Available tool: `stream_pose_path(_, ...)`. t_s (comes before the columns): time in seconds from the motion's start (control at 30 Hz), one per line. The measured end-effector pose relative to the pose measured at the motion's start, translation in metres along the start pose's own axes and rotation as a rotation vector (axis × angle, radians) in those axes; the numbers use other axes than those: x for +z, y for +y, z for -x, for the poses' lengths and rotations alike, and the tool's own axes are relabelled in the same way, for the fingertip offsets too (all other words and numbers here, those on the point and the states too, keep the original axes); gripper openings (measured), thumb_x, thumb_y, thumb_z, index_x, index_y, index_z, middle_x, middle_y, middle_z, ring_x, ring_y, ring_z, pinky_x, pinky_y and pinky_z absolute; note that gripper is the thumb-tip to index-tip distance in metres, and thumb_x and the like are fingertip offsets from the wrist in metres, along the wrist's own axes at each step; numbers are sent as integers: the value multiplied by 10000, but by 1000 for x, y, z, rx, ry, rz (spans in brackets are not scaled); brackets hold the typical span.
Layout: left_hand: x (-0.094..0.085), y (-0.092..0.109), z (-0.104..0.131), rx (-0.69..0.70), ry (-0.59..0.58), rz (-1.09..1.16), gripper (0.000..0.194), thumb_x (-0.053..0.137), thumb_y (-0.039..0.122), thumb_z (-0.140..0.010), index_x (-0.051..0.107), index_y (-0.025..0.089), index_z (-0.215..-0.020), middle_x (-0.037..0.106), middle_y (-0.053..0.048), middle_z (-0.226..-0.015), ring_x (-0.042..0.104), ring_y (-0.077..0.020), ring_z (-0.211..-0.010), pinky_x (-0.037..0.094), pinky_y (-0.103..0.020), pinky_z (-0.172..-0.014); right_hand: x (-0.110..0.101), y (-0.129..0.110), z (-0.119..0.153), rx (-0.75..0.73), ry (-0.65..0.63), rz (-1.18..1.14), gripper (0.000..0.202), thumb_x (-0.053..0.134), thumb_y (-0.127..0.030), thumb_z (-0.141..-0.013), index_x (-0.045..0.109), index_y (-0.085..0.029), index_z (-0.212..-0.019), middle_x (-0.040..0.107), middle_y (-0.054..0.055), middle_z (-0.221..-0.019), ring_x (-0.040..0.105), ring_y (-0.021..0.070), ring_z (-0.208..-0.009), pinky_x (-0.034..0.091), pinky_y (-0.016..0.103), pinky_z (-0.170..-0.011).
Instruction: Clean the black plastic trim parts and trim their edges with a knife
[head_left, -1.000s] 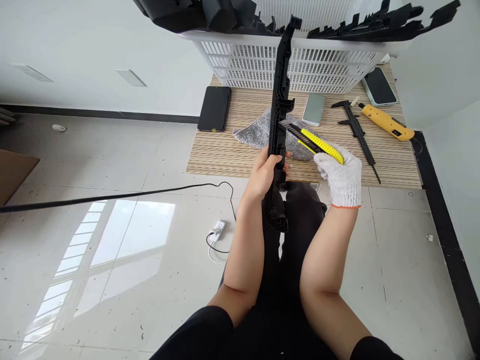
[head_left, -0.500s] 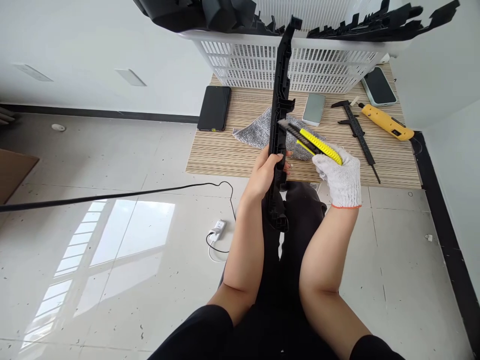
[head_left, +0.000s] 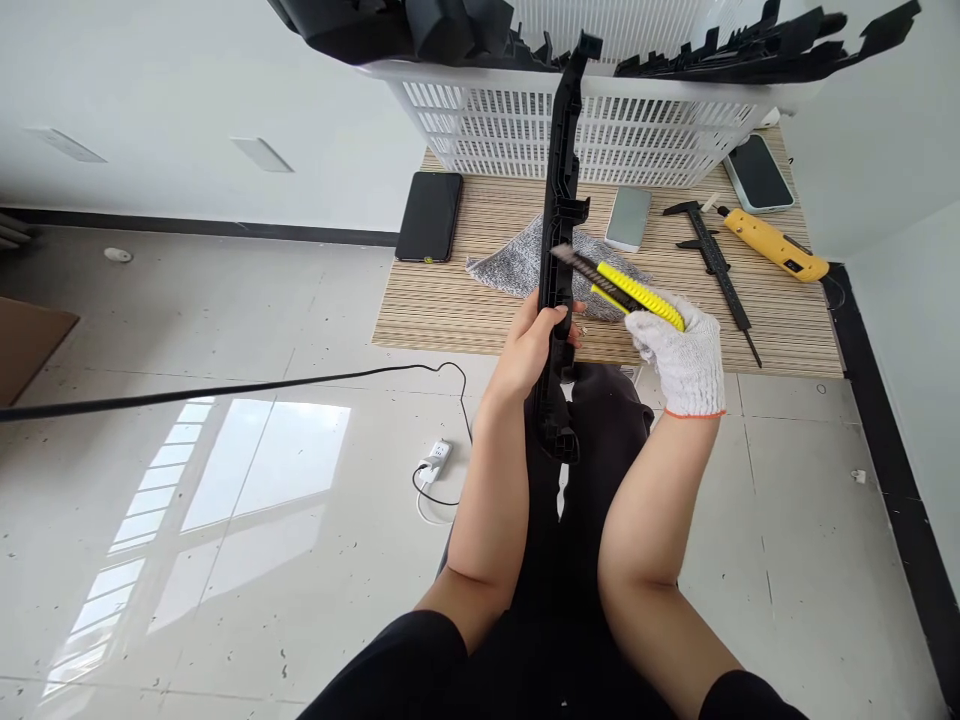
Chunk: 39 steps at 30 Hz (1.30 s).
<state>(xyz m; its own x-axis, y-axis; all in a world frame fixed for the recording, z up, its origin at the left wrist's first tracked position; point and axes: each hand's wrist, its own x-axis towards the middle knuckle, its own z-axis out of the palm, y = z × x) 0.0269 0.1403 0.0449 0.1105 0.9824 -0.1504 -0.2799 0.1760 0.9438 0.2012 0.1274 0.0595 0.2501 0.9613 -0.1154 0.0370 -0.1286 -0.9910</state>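
Note:
My bare left hand (head_left: 527, 345) is closed round the lower half of a long black plastic trim part (head_left: 561, 180), which stands nearly upright in the view, its lower end over my legs. In a white knit glove, my right hand (head_left: 679, 350) grips a yellow and black utility knife (head_left: 637, 292). Its blade is out and points left, with the tip over the middle of the trim part; whether it touches the plastic I cannot tell. Behind the part a grey cloth (head_left: 510, 262) lies on the wood-grain table (head_left: 427, 318).
A white plastic basket (head_left: 487, 125) with several black parts stands at the back. On the table are a black tablet (head_left: 429, 217), a grey-green box-like object (head_left: 628, 218), a caliper (head_left: 716, 265), a yellow corded tool (head_left: 776, 243) and a phone (head_left: 759, 172). A power strip (head_left: 435, 462) lies on the floor.
The knife's blade has shifted slightly left and lower across the trim part. My left hand and the part have hardly moved.

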Motion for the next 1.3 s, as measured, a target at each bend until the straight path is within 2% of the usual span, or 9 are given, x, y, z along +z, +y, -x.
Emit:
stream_pose_path(0.07, 1, 0, 1, -7, 6, 8, 143, 539, 290, -875, 617, 204, -959, 714, -27, -955, 639, -118, -695, 537, -280, -688, 1, 1, -1, 16, -30, 13, 394, 794, -269, -654, 767, -193, -1040, 566, -44, -616, 443, 66, -498, 355, 203, -425)
stream_pose_path(0.23, 3, 3, 3, -47, 26, 79, 311, 518, 467, -934, 633, 199, -1042, 740, -69, -1055, 714, -172, -853, 569, -320, -788, 3, 3, -4, -6, 147, -68, 291, 756, -320, -712, 746, -219, -985, 515, -54, -588, 412, 58, -451, 310, 197, -383)
stream_pose_path(0.4, 3, 9, 5, -107, 5, 207, 409, 520, 551, -939, 633, 186, -1085, 752, -90, -1041, 741, -189, -871, 579, -298, -753, -1, 5, -3, -15, 85, -81, 296, 769, -298, -694, 752, -237, -983, 530, -52, -574, 405, 59, -439, 288, 195, -367)
stream_pose_path(0.57, 3, 15, 4, -141, 67, 329, 402, 497, 572, -952, 624, 198, -1026, 731, -37, -888, 681, -99, -664, 495, -191, -536, -10, 9, -1, -31, -28, -134, 254, 754, -274, -683, 754, -235, -934, 559, -47, -587, 430, 66, -446, 293, 198, -370)
stream_pose_path(0.67, -2, 16, 1, -202, 72, 416, 476, 481, 656, -922, 594, 194, -900, 613, 15, -667, 531, -55, -457, 377, -165, -383, -14, 10, 0, -40, -100, -134, 218, 749, -258, -682, 751, -215, -896, 572, -43, -584, 417, 62, -429, 283, 201, -367)
stream_pose_path(0.77, -7, 17, 0, -234, 63, 483, 496, 499, 691, -891, 557, 200, -848, 476, 52, -570, 397, -35, -367, 284, -161, -315, -14, 10, 0, -26, -86, -123, 214, 752, -262, -683, 747, -209, -889, 572, -43, -581, 416, 61, -429, 280, 198, -367)
stream_pose_path(0.97, 1, 21, 11, -131, 37, 445, 226, 670, 395, -888, 526, 250, -984, 602, 27, -806, 490, -28, -510, 364, -137, -427, -14, 10, 0, -28, -95, -138, 255, 750, -264, -671, 759, -223, -923, 579, -40, -587, 427, 67, -434, 286, 203, -368)
stream_pose_path(1.17, 2, 14, 11, -41, -8, 383, 534, 637, 118, -721, 459, 351, -1167, 623, 34, -1037, 553, -52, -632, 381, -155, -489, -15, 8, 1, -24, -118, -105, 330, 751, -263, -654, 781, -219, -980, 572, -42, -585, 394, 62, -438, 288, 212, -371)
stream_pose_path(1.3, -1, 15, 10, -62, -4, 370, 549, 549, 71, -637, 498, 319, -1124, 635, 18, -1057, 563, -70, -680, 394, -165, -506, -10, 5, 2, 0, -85, -63, 363, 791, -247, -627, 785, -211, -988, 550, -57, -567, 399, 59, -453, 315, 211, -395)
